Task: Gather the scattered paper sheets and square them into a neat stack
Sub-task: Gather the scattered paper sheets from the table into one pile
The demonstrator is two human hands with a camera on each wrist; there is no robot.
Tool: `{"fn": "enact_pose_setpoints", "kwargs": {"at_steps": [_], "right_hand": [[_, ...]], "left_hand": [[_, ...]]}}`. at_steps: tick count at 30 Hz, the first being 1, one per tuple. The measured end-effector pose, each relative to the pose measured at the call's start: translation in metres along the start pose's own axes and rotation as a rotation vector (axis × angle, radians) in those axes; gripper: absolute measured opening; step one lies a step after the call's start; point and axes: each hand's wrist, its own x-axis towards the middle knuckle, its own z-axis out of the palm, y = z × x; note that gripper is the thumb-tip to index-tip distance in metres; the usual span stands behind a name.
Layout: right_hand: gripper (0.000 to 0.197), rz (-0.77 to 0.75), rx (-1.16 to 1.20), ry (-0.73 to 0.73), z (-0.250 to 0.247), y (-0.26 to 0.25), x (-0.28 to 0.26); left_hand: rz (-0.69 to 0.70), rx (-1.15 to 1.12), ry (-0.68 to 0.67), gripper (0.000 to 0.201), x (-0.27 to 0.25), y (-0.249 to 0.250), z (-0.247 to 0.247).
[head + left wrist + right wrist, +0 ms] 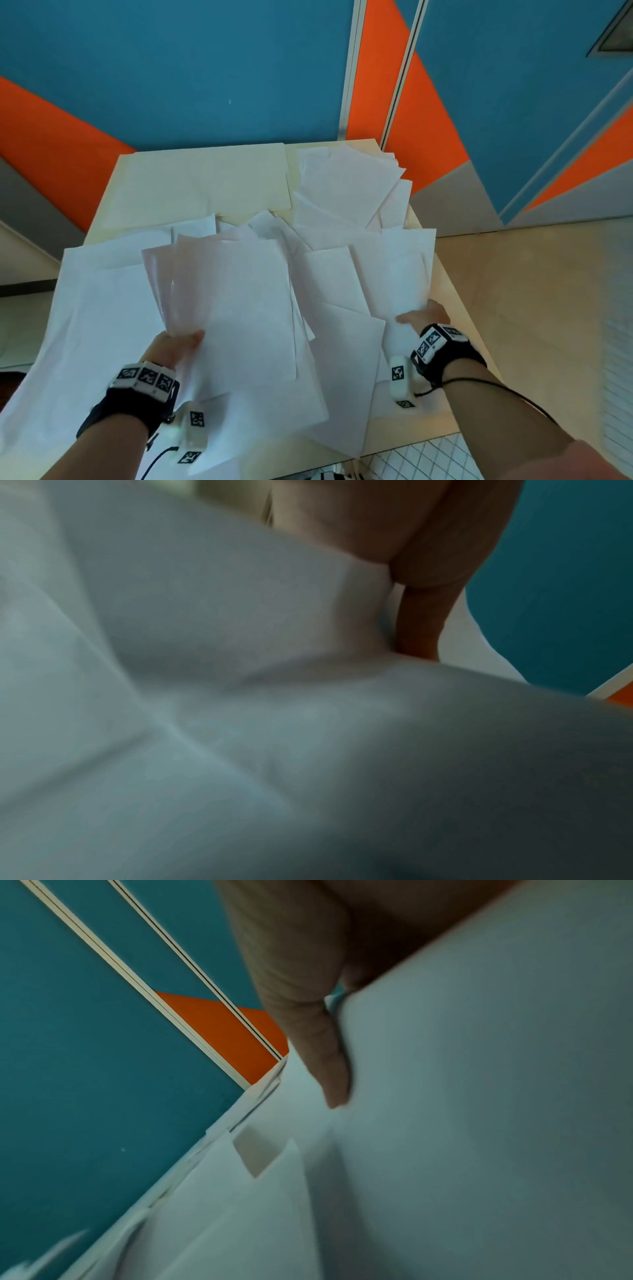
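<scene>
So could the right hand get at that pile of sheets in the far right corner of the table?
Probably yes. Nothing stands between the right hand and the far pile; only flat loose sheets lie there. But it already holds a sheet, so it would carry that along.

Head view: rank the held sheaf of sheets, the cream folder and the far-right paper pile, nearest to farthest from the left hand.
1. Held sheaf of sheets: pinched in the left hand, near centre.
2. Cream folder: flat on the table's far left.
3. Far-right paper pile: back right corner, farthest.
</scene>
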Motion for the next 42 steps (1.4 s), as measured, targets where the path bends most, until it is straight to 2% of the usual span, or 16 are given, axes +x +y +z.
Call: {"fn": "enact_pose_setpoints", "kwargs": {"at_steps": [3, 6, 10, 12, 14, 17, 22, 26, 30, 32, 36, 39, 42], "right_hand": [[0.071, -0.057, 0.157, -0.039, -0.002, 0.0, -0.004], [0.04, -0.087, 0.335, -0.068, -0.006, 0.002, -0.015], [0.018, -0.154, 0.438, -0.111, -0.002, -0.004, -0.026], [0.015, -0.148, 0.353, -0.055, -0.004, -0.006, -0.027], [0.013, -0.185, 0.16, 0.07, -0.01, -0.011, -0.027], [0.014, -0.365, -0.055, 0.211, -0.027, -0.031, -0.041], [0.022, -0.648, -0.316, 0.326, -0.069, -0.074, -0.089], [0.019, -0.839, -0.312, 0.387, -0.095, -0.1, -0.128], [0.018, -0.991, -0.099, 0.335, -0.11, -0.122, -0.158], [0.018, -0.932, 0.101, 0.21, -0.109, -0.128, -0.158], [0.022, -0.699, 0.459, -0.078, -0.079, -0.125, -0.131], [0.026, -0.51, 0.571, -0.225, -0.038, -0.113, -0.114], [0.034, -0.369, 0.572, -0.332, 0.006, -0.091, -0.098]], "left_hand": [[-0.003, 0.037, -0.021, 0.058, 0.007, -0.002, -0.005], [-0.012, 0.05, -0.039, 0.057, 0.012, -0.005, -0.007], [-0.002, 0.042, -0.076, 0.054, 0.014, -0.004, -0.003], [0.001, 0.061, -0.086, 0.055, 0.012, 0.0, -0.001], [0.013, 0.09, -0.086, 0.057, 0.011, 0.004, 0.0], [0.019, 0.106, -0.08, 0.059, 0.012, 0.007, 0.004], [0.009, 0.099, -0.085, 0.061, 0.011, 0.009, 0.01], [0.015, 0.096, -0.086, 0.062, 0.008, 0.013, 0.012], [0.006, 0.059, -0.09, 0.061, 0.005, 0.016, 0.012], [0.009, 0.018, -0.105, 0.06, 0.002, 0.017, 0.012], [0.036, -0.087, -0.143, 0.061, 0.002, 0.019, 0.008], [0.053, -0.17, -0.174, 0.054, -0.002, 0.025, 0.004], [0.062, -0.302, -0.242, 0.05, -0.007, 0.032, 0.0]]}}
